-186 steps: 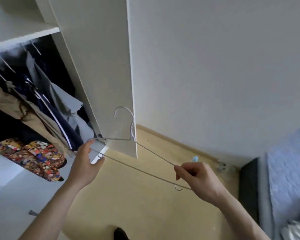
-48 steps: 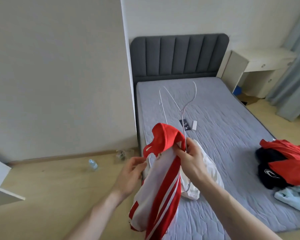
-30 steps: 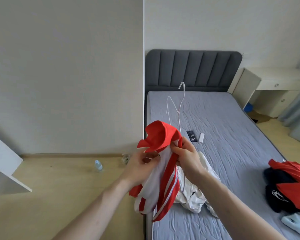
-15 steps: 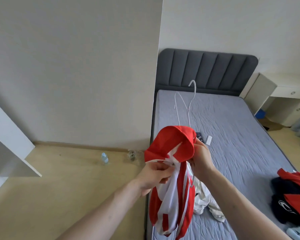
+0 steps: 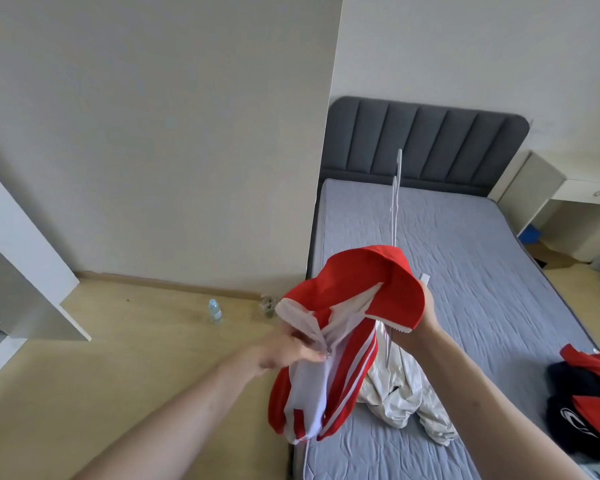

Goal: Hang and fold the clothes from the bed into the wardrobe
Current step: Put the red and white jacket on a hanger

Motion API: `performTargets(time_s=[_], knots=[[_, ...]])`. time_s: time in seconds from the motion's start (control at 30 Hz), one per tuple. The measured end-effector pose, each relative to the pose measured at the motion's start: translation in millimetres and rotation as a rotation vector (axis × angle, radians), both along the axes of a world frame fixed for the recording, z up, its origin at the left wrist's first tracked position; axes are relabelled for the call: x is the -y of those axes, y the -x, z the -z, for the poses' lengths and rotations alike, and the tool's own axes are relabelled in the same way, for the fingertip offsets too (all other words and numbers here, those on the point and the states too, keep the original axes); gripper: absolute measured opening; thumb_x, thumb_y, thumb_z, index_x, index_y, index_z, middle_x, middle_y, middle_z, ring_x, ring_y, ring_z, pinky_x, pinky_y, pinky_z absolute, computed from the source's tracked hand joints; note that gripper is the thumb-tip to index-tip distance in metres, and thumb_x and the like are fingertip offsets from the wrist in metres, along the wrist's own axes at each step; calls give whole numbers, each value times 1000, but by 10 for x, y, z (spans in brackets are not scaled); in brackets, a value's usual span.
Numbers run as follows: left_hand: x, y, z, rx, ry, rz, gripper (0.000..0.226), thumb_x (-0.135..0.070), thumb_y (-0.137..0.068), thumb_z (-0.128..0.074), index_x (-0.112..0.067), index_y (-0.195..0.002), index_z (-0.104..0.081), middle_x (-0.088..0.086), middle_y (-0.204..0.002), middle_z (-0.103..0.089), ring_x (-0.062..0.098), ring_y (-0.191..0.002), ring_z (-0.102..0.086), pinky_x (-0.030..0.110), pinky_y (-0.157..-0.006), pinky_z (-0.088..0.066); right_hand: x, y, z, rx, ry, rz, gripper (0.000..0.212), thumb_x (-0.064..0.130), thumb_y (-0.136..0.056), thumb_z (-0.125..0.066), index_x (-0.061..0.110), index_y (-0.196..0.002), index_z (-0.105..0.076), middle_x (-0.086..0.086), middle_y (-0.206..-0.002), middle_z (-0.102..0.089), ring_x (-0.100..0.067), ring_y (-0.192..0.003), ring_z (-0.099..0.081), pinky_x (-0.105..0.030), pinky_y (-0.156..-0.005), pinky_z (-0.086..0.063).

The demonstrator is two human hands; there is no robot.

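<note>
- At the foot of the bed [image 5: 447,258], we hold a red and white jacket [image 5: 329,362] up in the air, over the edge of the mattress and the floor [image 5: 125,344].
- Our left hand [image 5: 284,349] pinches the jacket front at the zip, fingers curled into the cloth.
- Our right hand [image 5: 426,313] is mostly hidden under the red collar; it seems to grip the collar together with the wire hanger [image 5: 395,202], whose hook sticks up above the jacket.
- Only the collar looks threaded so far, we judge; the shoulders are not yet seated on the wire.
- If we let go of the front too soon, the slippery cloth may slide off one arm of the hanger and drop to the floor.
- Thin wire could also snag in the lining or a sleeve if we push it blind.
- A white garment [image 5: 406,396] lies on the bed just under the jacket, and a dark and red pile [image 5: 589,403] sits near the right edge, both waiting.
- Behind us to the left stands the wardrobe door [image 5: 25,258]; swinging round with the hook raised could catch it.
</note>
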State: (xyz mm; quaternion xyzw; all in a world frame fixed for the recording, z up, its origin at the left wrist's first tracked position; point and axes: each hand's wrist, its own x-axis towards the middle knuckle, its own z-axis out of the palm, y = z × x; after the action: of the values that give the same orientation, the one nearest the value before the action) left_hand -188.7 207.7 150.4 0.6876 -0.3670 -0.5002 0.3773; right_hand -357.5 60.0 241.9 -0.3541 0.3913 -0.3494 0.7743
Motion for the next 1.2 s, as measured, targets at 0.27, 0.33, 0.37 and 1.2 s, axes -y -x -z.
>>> performTargets(time_s=[0.27,0.33,0.37,1.2], knots=[[225,-69,-150,-264,74,-360,27,-21,-94,-70,-6,-117,-70,13,-109,-77,28,-103,-73,38,-94,-60,20,91,26,-171,129,-210,61,3,-107,-40,19,-55,-68,-1,-48,-60,-5,-37,-58,-18,-38,-48],[248,-121,-137,-221,72,-453,25,-8,-94,-63,3,-116,-67,21,-109,-75,32,-101,-73,39,-86,-63,75,126,42,-210,193,-210,56,-1,-104,-45,18,-57,-69,5,-49,-62,-4,-42,-60,-17,-42,-49],[240,-177,-141,-208,76,-510,23,-5,-94,-59,4,-114,-66,21,-106,-74,32,-95,-73,38,-80,-62,118,159,54,-235,239,-213,56,-3,-102,-47,17,-56,-71,6,-50,-62,-4,-44,-59,-16,-44,-48],[-126,-1053,-737,681,292,-691,18,-9,-83,-55,-7,-67,-47,2,-60,-67,27,-60,-56,38,-62,-46,149,695,-223,-590,1009,-449,28,34,-106,-53,48,-107,-77,-2,-57,-56,-18,-52,-35,-28,-52,-30]])
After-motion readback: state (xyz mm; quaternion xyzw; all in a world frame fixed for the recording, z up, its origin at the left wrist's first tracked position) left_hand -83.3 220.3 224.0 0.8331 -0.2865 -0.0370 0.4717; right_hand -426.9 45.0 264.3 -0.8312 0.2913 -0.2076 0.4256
